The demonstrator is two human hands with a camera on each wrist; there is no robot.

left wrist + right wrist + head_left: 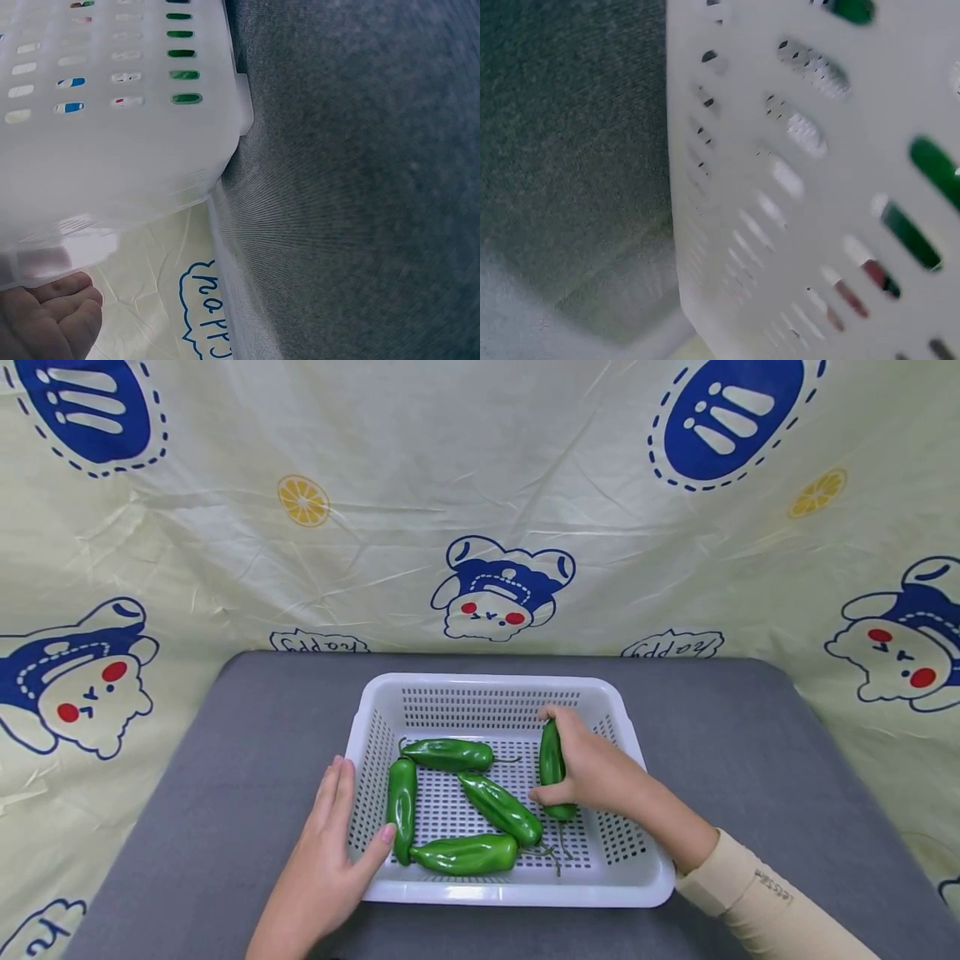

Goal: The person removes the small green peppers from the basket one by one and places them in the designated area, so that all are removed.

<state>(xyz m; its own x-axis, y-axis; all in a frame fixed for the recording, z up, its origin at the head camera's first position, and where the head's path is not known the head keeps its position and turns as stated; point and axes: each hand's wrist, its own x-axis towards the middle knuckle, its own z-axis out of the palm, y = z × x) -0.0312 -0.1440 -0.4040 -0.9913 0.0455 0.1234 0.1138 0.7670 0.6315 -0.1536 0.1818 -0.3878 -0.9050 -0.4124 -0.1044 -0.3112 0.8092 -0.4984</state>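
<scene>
A white slotted plastic basket (pixel 510 894) stands on the grey table with several glossy green peppers in it. My right hand (pixel 592 768) reaches over the right wall and grips an upright-lying green pepper (pixel 551 756) between thumb and fingers, its stem towards me. My left hand (pixel 333 852) rests at the left rim, fingers straight along the outside, thumb over the inner side near the leftmost pepper (pixel 402 802). In the left wrist view, fingertips of the left hand (pixel 56 319) show beside the basket's rim. Through the slots of the basket wall (pixel 885 97), the right wrist view shows green patches.
Other peppers lie inside: one along the back (pixel 450 754), one slanting across the middle (pixel 501 807), one along the front (pixel 468 855). Grey cloth covers the table (pixel 750 760). A printed cream curtain (pixel 390 577) hangs behind its far edge.
</scene>
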